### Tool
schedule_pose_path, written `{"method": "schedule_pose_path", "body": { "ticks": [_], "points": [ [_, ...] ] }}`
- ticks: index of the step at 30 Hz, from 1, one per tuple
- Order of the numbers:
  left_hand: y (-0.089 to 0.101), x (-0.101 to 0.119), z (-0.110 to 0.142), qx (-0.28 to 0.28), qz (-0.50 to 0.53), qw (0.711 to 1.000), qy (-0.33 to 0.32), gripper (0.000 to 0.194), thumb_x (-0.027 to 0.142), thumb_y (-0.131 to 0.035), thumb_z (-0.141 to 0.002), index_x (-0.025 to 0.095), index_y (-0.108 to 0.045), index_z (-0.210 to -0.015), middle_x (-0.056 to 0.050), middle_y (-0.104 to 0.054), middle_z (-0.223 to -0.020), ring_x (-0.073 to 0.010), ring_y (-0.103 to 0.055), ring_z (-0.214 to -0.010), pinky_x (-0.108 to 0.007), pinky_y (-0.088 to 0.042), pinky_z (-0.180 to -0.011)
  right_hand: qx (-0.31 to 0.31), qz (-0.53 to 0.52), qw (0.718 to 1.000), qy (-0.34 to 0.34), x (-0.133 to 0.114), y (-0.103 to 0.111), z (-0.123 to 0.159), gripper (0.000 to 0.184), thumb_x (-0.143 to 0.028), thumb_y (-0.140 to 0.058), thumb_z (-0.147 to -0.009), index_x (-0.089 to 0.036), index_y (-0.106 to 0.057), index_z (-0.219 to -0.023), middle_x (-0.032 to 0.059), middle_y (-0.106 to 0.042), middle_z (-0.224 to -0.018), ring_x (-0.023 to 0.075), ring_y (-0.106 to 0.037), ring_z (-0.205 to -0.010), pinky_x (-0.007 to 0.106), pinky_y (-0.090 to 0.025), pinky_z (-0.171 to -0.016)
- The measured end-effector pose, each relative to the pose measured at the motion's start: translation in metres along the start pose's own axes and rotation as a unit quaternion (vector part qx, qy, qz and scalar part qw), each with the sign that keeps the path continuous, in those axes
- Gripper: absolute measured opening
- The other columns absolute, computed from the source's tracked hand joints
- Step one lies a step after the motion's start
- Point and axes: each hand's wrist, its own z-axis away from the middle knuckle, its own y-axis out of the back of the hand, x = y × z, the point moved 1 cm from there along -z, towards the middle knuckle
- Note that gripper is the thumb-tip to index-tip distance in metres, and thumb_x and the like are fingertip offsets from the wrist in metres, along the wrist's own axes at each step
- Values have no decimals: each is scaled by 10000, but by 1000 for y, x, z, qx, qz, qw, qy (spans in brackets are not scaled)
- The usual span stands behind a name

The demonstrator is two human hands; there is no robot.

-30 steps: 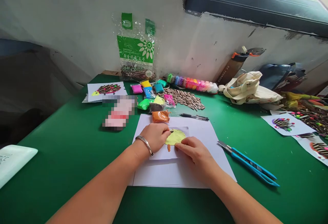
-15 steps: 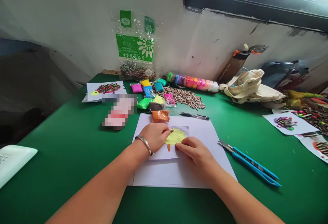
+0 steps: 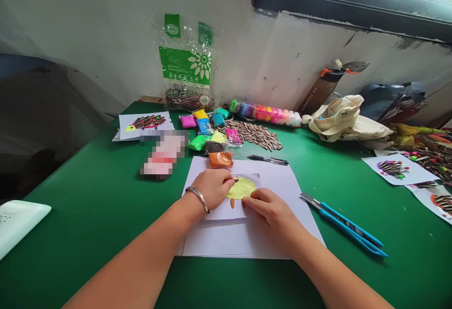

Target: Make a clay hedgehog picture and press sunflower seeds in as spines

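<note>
A flat yellow-green oval of modelling clay point(image 3: 243, 188) lies on a small white card point(image 3: 219, 212). Below the oval's lower edge sits a short brown clay piece point(image 3: 232, 203). My left hand point(image 3: 212, 189), with a bangle at the wrist, rests at the card's left side, its fingers pinched on a small dark thin thing point(image 3: 236, 180) too small to name. My right hand point(image 3: 269, 206) lies at the card's right side, fingertips closed on a second brown clay piece point(image 3: 243, 203) at the oval's lower edge and mostly hiding it.
Larger white paper point(image 3: 226, 243) lies under the card. A blue utility knife point(image 3: 348, 226) is to the right, a pen point(image 3: 267, 159) behind. Clay packets point(image 3: 221, 159), sunflower seeds point(image 3: 257, 134) and a seed bag point(image 3: 187, 69) stand further back. Finished seed pictures point(image 3: 143, 125) lie left and right.
My right fingertips have shifted slightly, and a bit of the second brown clay piece now shows beside them. My left hand stays in place.
</note>
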Motion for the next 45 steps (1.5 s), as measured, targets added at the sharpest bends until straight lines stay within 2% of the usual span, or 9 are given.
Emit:
{"method": "schedule_pose_path", "body": {
  "ticks": [4, 8, 16, 22, 27, 32, 45],
  "points": [
    [0, 0, -1, 1, 2, 1000, -3, 208, 260, -489, -867, 219, -671, -773, 1, -693, -780, -167, -600, -730, -261, -390, -629, 14, -7, 1000, 1, -5, -1, -1, 327, -32, -423, -853, -173, -677, -1004, 69, -592, -840, 163, -533, -732, 273, -447, -648],
    [0, 0, -1, 4, 3, 1000, -6, 210, 269, -488, -873, 223, -669, -778, 3, -699, -804, -168, -604, -742, -261, -394, -636, 30, 15, 999, 18, -13, -2, -3, 423, 20, -430, -800, -223, -663, -1056, 68, -597, -901, 185, -508, -811, 301, -444, -695],
    [-1, -1, -2, 10, 1, 1000, 0, 201, 270, -497, -872, 227, -672, -782, 2, -706, -809, -172, -615, -748, -266, -402, -651, 10, 51, 998, 28, -18, -5, -7, 491, 53, -475, -725, -224, -653, -1090, 75, -599, -953, 206, -478, -874, 344, -434, -768],
    [-1, -1, -3, 12, -4, 1000, -1, 209, 284, -496, -874, 229, -675, -781, 0, -705, -801, -177, -615, -746, -271, -397, -645, 32, 51, 997, 37, -19, -7, -7, 477, 50, -445, -740, -203, -645, -1091, 82, -596, -963, 202, -461, -876, 347, -413, -766],
    [-1, -1, -2, 11, -5, 1000, -5, 218, 276, -487, -876, 226, -681, -790, -4, -707, -819, -176, -616, -759, -269, -403, -652, 22, 73, 996, 46, -20, -9, -7, 456, 31, -471, -746, -204, -637, -1100, 81, -596, -951, 199, -462, -862, 349, -389, -750],
    [0, 0, -2, 10, -8, 1000, -1, 216, 278, -490, -877, 225, -687, -804, -6, -711, -820, -176, -622, -763, -268, -407, -658, 42, 87, 993, 72, -23, -7, -6, 401, 3, -451, -796, -201, -632, -1091, 87, -599, -954, 203, -472, -889, 356, -385, -763],
    [0, 0, -1, 8, -10, 1000, 0, 216, 270, -487, -872, 221, -682, -791, -7, -709, -810, -174, -619, -747, -268, -404, -645, 4, 106, 990, 93, -25, -7, -2, 360, -31, -459, -831, -170, -604, -1129, 89, -597, -924, 207, -482, -884, 364, -373, -761]
  ]
}}
